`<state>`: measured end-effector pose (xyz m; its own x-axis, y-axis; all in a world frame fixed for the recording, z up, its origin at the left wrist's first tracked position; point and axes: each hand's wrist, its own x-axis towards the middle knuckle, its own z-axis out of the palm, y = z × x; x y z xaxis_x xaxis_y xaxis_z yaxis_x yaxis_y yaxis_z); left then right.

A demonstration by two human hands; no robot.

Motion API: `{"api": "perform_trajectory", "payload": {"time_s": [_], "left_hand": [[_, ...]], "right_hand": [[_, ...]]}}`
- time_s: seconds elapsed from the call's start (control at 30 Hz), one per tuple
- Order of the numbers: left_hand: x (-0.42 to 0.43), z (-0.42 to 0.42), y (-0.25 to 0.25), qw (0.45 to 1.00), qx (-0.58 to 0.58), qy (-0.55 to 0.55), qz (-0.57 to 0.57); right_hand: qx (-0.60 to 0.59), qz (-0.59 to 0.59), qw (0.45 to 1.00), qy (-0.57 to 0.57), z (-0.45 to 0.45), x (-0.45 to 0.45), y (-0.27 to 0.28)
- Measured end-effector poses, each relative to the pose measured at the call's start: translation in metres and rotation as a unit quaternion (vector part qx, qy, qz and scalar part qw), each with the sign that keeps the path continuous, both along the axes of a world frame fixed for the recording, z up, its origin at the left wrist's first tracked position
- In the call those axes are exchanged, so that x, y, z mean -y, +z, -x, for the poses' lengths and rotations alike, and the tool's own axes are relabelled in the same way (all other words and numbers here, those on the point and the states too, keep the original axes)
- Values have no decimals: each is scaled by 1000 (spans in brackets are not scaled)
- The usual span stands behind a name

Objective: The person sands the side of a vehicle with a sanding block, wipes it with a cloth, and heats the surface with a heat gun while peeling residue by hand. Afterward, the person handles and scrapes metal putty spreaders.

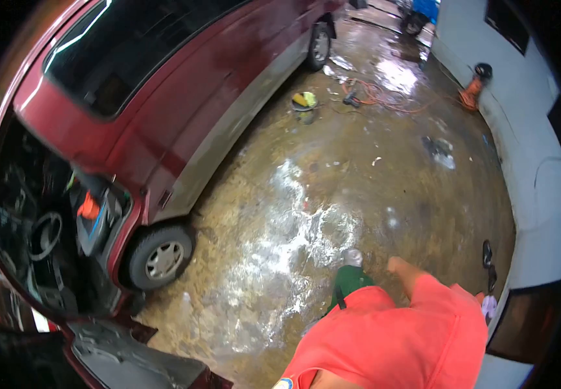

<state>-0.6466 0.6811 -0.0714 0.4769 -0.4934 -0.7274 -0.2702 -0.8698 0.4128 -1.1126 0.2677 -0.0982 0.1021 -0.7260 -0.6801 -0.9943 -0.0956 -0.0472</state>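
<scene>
One hand shows at the end of the bare forearm that comes out of the wearer's coral shirt; by its side of the body I take it as my right hand. It hangs low beside the green trousers, over the wet floor. Its fingers are too small to make out, and no object shows in it. My left hand is not visible. A light-coloured shoe shows just beyond the trousers.
A red van with an open front door stands at left. Ahead lie a round container, a dark tool and an orange hose. An orange machine stands by the right wall. Dark footwear lies nearby.
</scene>
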Motion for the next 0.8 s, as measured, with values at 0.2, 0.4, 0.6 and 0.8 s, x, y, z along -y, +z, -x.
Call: {"api": "perform_trajectory", "payload": {"time_s": [0.2,0.4,0.6,0.8], "left_hand": [[196,38,28,990,60,-121,36],[386,63,-7,993,-8,-116,24],[538,142,47,966,-38,-255,-3],[646,170,-19,781,14,-624,-14]], "right_hand": [[75,-103,992,7,93,-29,-85],[137,13,943,302,202,44,-73],[273,69,927,-250,241,202,0],[318,71,875,-359,239,318,50]]}}
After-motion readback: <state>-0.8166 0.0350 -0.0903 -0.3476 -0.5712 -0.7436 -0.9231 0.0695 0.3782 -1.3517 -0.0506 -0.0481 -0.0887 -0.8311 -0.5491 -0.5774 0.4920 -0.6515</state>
